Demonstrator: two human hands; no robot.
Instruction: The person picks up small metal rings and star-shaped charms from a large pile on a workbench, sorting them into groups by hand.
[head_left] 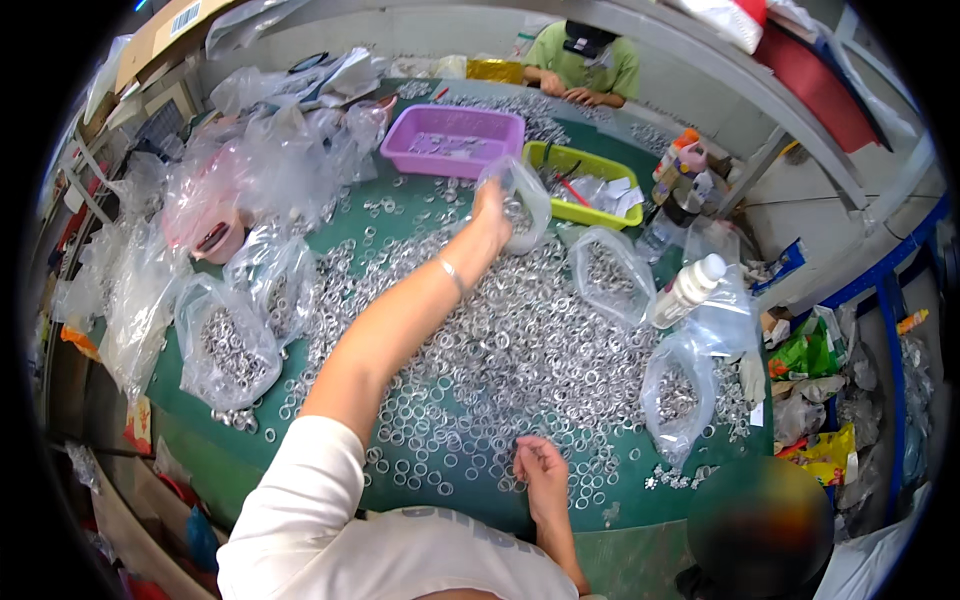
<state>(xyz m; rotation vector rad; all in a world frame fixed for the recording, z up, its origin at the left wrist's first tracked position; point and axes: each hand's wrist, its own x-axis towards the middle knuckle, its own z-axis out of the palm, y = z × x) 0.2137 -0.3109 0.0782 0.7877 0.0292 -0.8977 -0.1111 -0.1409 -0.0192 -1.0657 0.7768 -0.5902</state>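
Observation:
My left arm reaches far across the table, and my left hand (488, 212) is at the left rim of a clear plastic bag (534, 208) with metal rings inside. The fingers there are mostly hidden, so their grip cannot be made out. Close to my body, my right hand (543, 471) hovers low over the near edge of a wide spread of small silvery rings (540, 330). Its thumb and forefinger are drawn together; anything between them is too small to name.
More ring-filled clear bags stand left (232, 345) and right (676, 395). Behind are a purple basin (450, 142) and a yellow-green basket (590, 180). A white bottle (688, 290) leans at right; crumpled plastic (270, 170) is heaped at left. Another person (585, 65) works at the far end.

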